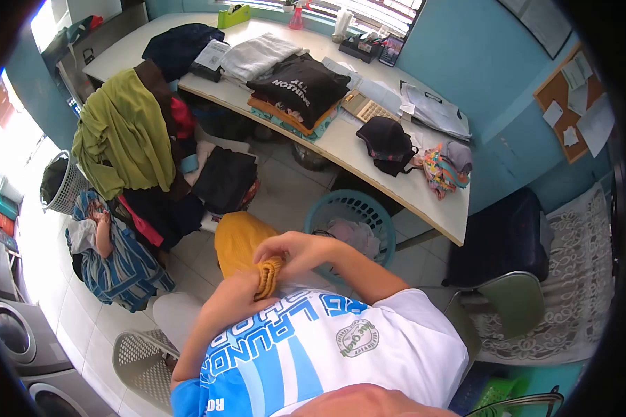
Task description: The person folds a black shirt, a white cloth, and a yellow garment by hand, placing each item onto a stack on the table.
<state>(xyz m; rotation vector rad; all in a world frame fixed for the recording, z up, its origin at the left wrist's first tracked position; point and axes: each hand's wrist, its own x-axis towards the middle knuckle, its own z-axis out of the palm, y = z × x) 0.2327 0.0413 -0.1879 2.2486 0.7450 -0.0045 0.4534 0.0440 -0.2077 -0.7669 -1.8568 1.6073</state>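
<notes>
Close in front of my shirt, both hands meet at a small mustard-yellow bundle of ribbed cloth [269, 276]. My left hand [300, 251] is bent over its upper right side with curled fingers. My right hand [245, 295] closes round its lower left side, partly blurred. A larger yellow cloth [240, 240] lies just beyond the hands, over my lap. Whether the bundle and that cloth are one piece cannot be made out.
Folded clothes [299, 87], a black cap [384, 141] and papers lie on the long table [403, 194]. Below it stands a blue basket [384, 215]. At the left are a clothes pile [129, 132], a co-worker's arm [103, 235] beside striped cloth, and washing machines [14, 333].
</notes>
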